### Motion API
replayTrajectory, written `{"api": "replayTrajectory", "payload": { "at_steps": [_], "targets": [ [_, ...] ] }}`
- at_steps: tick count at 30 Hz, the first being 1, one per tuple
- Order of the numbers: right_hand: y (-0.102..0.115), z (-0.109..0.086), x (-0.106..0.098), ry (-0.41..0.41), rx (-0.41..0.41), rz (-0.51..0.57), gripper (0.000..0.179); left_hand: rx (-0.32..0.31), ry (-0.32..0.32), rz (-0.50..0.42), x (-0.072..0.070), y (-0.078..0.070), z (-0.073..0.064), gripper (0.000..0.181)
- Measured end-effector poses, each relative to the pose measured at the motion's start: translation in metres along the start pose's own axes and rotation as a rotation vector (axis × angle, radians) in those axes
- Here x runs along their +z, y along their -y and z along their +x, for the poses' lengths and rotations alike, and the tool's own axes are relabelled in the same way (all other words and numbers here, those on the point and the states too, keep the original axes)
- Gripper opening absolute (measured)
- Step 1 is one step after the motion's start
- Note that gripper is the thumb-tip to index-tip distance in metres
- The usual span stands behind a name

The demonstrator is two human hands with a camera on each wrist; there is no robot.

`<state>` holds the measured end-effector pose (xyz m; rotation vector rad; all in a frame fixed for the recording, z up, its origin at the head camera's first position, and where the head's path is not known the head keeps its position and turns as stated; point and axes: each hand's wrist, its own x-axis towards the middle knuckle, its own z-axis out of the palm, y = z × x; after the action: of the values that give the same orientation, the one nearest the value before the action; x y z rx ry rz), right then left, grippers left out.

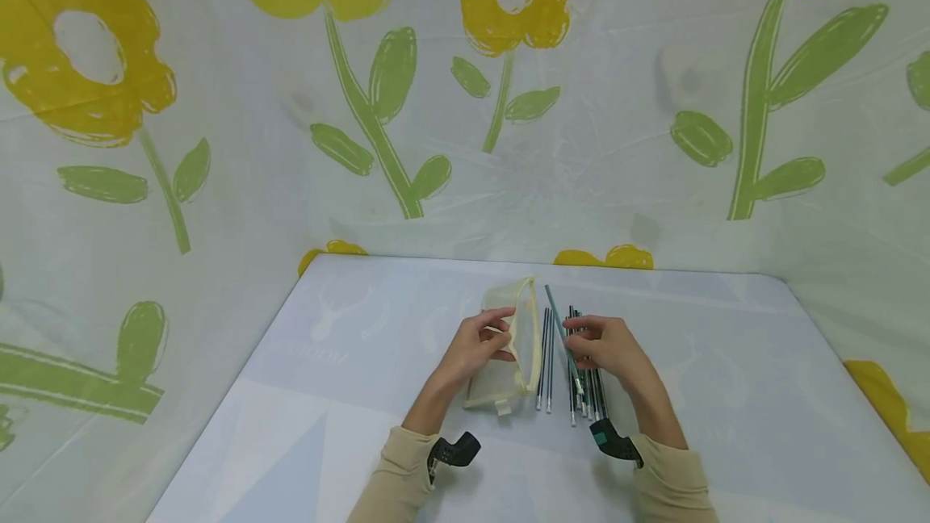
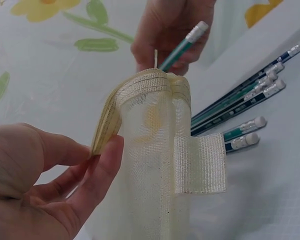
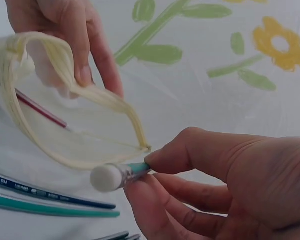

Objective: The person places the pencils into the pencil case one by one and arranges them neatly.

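Note:
My left hand (image 1: 471,347) pinches the zippered edge of a pale yellow mesh pencil pouch (image 1: 488,384), between thumb and fingers. The mouth of the pouch (image 3: 132,117) gapes toward the right hand, and a thin dark red pencil (image 3: 42,110) shows inside it. My right hand (image 1: 610,345) pinches a teal pencil (image 1: 555,309) between thumb and fingertips, just right of the pouch. Its white eraser (image 3: 106,178) points toward me, and its other end slants away to the far left.
Two dark pencils (image 1: 543,370) lie right beside the pouch. Several more green and dark blue pencils (image 1: 590,398) lie in a bunch below the right hand, erasers toward me. The white table (image 1: 349,345) meets a flower-print curtain (image 1: 581,184) at the back and sides.

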<state>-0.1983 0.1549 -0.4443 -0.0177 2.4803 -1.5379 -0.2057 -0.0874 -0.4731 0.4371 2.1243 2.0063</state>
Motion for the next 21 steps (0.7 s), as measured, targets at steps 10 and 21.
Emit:
{"api": "replayTrajectory", "payload": {
  "at_steps": [10, 21],
  "targets": [
    [0.009, 0.002, 0.017, 0.014, -0.006, 0.078, 0.038, 0.001, -0.018, -0.015, 0.009, 0.000, 0.002, 0.045],
    [0.010, 0.008, 0.030, -0.068, -0.010, 0.070, 0.041, 0.001, -0.017, -0.031, 0.015, -0.002, 0.002, 0.044]
  ]
}}
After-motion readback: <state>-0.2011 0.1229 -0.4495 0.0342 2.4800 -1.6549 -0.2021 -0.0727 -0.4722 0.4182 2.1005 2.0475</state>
